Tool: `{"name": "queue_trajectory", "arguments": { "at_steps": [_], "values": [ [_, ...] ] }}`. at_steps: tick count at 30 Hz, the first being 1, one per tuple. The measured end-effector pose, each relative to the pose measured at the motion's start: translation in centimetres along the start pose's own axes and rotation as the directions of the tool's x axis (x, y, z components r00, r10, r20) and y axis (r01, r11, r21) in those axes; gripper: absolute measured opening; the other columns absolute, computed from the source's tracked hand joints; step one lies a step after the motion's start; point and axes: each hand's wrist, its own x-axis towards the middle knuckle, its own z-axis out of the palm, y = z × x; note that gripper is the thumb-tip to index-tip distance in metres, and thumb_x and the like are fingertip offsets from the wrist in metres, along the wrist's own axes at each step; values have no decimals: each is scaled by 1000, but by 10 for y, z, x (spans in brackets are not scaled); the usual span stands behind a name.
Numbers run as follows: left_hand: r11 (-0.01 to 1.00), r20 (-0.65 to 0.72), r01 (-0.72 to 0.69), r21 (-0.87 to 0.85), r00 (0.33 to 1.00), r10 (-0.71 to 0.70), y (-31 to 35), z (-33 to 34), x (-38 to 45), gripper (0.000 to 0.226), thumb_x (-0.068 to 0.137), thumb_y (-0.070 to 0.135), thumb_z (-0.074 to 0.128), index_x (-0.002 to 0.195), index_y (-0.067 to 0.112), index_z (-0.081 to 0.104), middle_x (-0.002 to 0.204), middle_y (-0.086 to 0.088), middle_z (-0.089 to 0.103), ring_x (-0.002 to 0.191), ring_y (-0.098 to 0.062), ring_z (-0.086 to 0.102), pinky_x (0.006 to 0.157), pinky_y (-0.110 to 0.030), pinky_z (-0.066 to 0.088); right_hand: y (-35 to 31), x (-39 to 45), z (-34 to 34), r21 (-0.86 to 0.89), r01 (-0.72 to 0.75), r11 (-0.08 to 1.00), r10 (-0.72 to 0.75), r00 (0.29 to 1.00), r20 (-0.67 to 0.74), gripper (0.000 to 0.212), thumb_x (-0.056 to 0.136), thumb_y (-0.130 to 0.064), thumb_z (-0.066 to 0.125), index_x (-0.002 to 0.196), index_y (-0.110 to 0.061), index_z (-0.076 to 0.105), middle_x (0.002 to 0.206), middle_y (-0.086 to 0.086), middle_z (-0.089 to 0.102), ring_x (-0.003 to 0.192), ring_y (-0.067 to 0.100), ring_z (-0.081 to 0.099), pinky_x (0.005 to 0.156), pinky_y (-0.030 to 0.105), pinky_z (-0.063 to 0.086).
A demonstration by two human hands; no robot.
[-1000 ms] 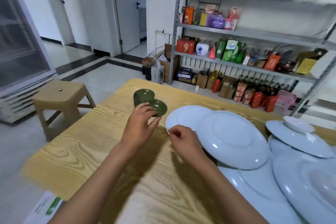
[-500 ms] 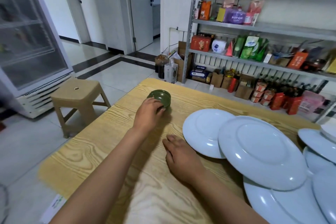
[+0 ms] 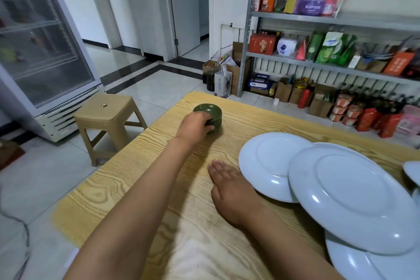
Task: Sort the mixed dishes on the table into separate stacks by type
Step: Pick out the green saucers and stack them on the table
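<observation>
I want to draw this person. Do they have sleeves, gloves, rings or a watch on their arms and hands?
No. Both forearms are bare as far as the picture shows, with no sleeves in view. The left hand and right hand wear no gloves, and no rings, watch or bracelet show on them.

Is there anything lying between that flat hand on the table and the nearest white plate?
Nothing visible. The right hand rests flat on the bare wooden table, right beside the rim of the nearest white plate. The left hand is off at the green dish stack.

Wooden table (image 3: 141,188): green saucers (image 3: 210,112), white plates (image 3: 270,166).
</observation>
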Motion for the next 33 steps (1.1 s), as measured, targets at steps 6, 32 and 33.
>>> {"name": "queue_trajectory", "arguments": {
  "at_steps": [6,32,33],
  "values": [
    [998,4,58,19,998,-58,-16,3,28,18,87,20,67,103,12,67,98,-8,68,92,-29,60,78,-36,46,1,3,6,-17,11,1000,-11,1000,-21,74,86,-39,5,155,-14,20,163,3,13,150,14,6,113,25,-14],
    [990,-67,-40,-136,997,31,46,2,-90,41,98,19,50,138,8,49,148,-6,42,142,-19,30,113,-25,19,-5,-5,2,21,-39,999,40,995,-94,53,95,-26,38,144,-6,41,153,14,37,146,25,24,120,35,13],
    [988,-62,-51,-148,997,42,56,1,-101,41,98,19,51,138,9,50,147,-5,43,141,-19,30,112,-23,17,-4,-11,0,33,-45,998,49,992,-116,53,92,-23,42,142,-6,44,150,14,42,144,26,27,119,36,17]
  ]
}}
